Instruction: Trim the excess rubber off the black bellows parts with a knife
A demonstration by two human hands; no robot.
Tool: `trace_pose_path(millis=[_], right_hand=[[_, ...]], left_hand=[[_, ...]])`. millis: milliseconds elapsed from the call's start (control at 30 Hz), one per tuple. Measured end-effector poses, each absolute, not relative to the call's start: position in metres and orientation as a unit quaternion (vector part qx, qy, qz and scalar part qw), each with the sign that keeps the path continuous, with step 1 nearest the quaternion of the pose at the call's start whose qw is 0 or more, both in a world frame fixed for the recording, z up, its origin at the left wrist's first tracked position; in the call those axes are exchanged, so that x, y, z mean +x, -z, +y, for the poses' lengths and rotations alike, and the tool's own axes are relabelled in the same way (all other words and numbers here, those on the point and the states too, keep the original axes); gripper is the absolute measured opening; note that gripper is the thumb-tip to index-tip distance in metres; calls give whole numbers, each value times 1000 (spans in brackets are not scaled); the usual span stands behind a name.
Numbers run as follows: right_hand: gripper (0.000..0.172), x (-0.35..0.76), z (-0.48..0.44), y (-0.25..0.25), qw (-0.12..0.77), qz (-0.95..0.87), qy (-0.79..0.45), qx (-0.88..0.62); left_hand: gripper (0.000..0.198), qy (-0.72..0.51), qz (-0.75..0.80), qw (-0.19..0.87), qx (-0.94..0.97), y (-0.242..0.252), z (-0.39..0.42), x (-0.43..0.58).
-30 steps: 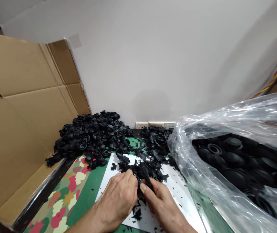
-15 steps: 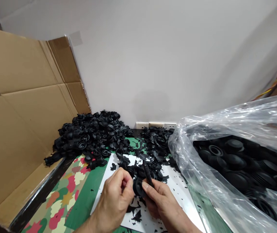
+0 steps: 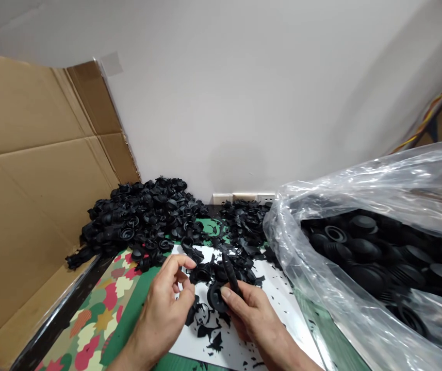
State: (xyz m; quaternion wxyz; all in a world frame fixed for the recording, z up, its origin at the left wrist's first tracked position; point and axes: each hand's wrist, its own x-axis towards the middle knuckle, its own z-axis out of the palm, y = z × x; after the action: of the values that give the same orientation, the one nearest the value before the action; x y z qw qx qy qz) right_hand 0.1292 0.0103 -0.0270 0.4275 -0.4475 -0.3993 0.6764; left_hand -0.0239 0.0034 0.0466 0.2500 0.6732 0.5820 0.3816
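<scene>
My right hand [image 3: 252,314] grips a round black rubber part [image 3: 215,297] and a thin black tool [image 3: 229,275] that sticks up past my thumb. Just left of it, my left hand [image 3: 164,309] is pinched, thumb against fingers, on a thin black scrap [image 3: 192,312] that hangs beside the part. Both hands are over a white sheet [image 3: 240,350] strewn with black trimmings [image 3: 215,341]. Several ribbed black parts [image 3: 202,272] lie just beyond my fingers.
A big heap of black ribbed parts [image 3: 143,219] lies at the back left against a cardboard wall [image 3: 31,180]. A pile of black scraps [image 3: 246,226] is behind the sheet. A clear plastic bag [image 3: 379,257] full of black parts fills the right. A patterned mat [image 3: 97,319] covers the table.
My left hand has drawn away to the left from the round part, pulling a thin black scrap with it. My right hand has kept hold of the part and the tool.
</scene>
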Motion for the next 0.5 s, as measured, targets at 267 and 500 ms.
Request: trace_pose_path(millis=[267, 500], right_hand=[[48, 135, 8, 20, 435, -439, -656, -433], [60, 129, 11, 25, 453, -373, -692, -420]], left_hand=[[15, -334, 566, 433, 617, -50, 5, -13], [17, -346, 556, 485, 579, -45, 3, -12]])
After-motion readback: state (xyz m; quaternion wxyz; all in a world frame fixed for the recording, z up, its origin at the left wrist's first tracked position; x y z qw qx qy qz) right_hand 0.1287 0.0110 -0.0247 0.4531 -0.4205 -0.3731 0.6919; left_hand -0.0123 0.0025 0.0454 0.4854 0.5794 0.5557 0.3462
